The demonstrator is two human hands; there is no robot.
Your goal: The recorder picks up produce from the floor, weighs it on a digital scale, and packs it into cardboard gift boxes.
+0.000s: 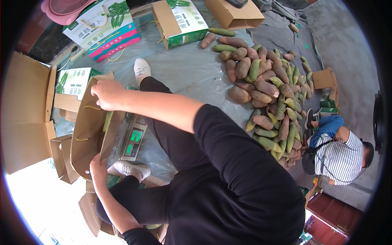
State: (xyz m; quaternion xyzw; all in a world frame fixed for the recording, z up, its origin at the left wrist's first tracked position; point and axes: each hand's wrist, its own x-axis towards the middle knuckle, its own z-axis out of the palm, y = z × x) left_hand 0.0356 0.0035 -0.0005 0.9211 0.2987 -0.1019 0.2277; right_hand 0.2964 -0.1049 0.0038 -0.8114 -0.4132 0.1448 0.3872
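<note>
An open cardboard carton with yellow cord handles is in front of me at the left, its inner walls facing up. My right hand is closed on the carton's far end, and my left hand grips the rim at the near end. Part of a green radish shows inside; the carton's wall hides the rest of the contents. Right beside the carton, between my feet, lies a digital scale with lit green digits. Whether the carton rests on the scale is hidden.
To the right spreads a large heap of green radishes and reddish-brown roots. Printed cartons stand at the back, near a pink plastic basket. More open cartons crowd the left. A person in a striped shirt crouches at far right.
</note>
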